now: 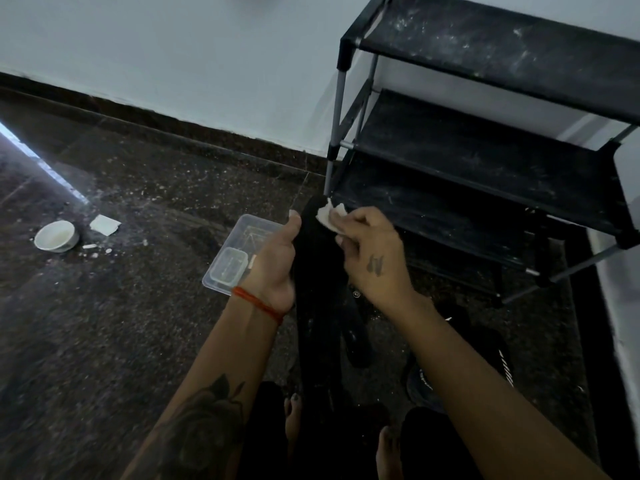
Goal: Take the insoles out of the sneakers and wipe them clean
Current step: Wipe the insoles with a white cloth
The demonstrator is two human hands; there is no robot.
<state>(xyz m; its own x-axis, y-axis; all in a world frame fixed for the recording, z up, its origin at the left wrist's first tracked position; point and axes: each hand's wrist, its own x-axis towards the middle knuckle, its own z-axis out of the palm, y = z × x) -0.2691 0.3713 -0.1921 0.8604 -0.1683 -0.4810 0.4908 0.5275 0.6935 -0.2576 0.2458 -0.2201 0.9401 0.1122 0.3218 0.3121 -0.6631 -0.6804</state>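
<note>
At centre frame the left hand (277,261) grips a long black foam insole (313,268) held upright, while the right hand (372,252) pinches a crumpled white wipe (330,214) against its upper tip, just before the black fabric shoe rack (485,161).

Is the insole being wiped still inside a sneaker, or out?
Out. The left hand holds the black insole up in the open while the right hand presses a white wipe against its tip.
</note>
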